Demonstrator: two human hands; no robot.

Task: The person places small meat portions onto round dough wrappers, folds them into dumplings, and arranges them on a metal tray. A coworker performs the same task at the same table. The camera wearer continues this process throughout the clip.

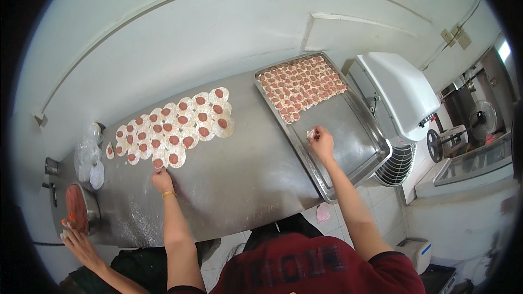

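Dozens of small meat-topped pieces (302,81) cover the far part of a shallow metal tray (357,141), packed so tightly that their ruffled dough edges touch. The right hand (322,144) is over the tray's left side, its grip closed on a pale, folded piece (311,133). The left hand (162,180) is at the near edge of the dough rounds (175,125) spread on the table (245,163); its fingertips meet one round, but I cannot tell whether the grip is closed on it.

The rounds appear to overlap, so a hasty lift could drag a neighbour along or tear the thin dough. Too hard a squeeze from the right hand could press the soft filling out; crowding on the tray might make pieces stick together. The tray also seems to reach the table's edge, where a knock could shift it.

The dough is pale, floppy and matte, each round carrying a pinkish, moist-looking lump. White flour (139,226) dusts the smooth grey metal. At the far left, a co-worker's hand (81,246) is at a rounded metal bowl (93,212) of pasty pink meat (77,204), beside crinkled clear plastic bags (88,158).
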